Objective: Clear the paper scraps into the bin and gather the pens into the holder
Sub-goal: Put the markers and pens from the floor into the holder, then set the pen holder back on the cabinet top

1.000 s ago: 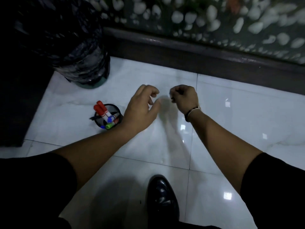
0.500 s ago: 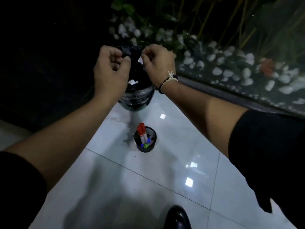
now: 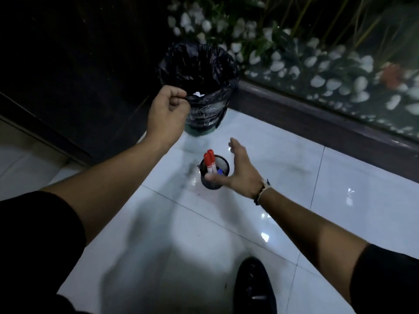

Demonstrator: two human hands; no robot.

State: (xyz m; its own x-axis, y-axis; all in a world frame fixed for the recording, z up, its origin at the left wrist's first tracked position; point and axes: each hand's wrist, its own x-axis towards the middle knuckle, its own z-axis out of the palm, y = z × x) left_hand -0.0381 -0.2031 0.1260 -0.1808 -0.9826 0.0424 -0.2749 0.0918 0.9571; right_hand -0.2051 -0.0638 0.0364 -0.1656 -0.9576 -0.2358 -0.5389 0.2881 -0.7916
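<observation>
A bin (image 3: 205,114) lined with a black bag stands on the white tiled floor at the back. White paper scraps (image 3: 198,94) lie inside it. My left hand (image 3: 167,112) is a closed fist at the bin's near-left rim, touching the bag's edge; whether it grips the bag is unclear. In front of the bin stands a small black pen holder (image 3: 214,184) with two red-capped markers (image 3: 209,160) and a blue one in it. My right hand (image 3: 238,168) hovers with spread fingers just right of the holder, its thumb across the holder's near rim.
A dark raised kerb (image 3: 317,114) runs along the back right, with white pebbles and plants behind glass beyond it. A dark wall or cabinet (image 3: 68,75) fills the left. My black shoe (image 3: 254,288) is at the bottom of the view.
Both hands were over the bin half a second ago. The right hand has come down and opened beside the pen holder. The left hand has dropped to the bin's near rim.
</observation>
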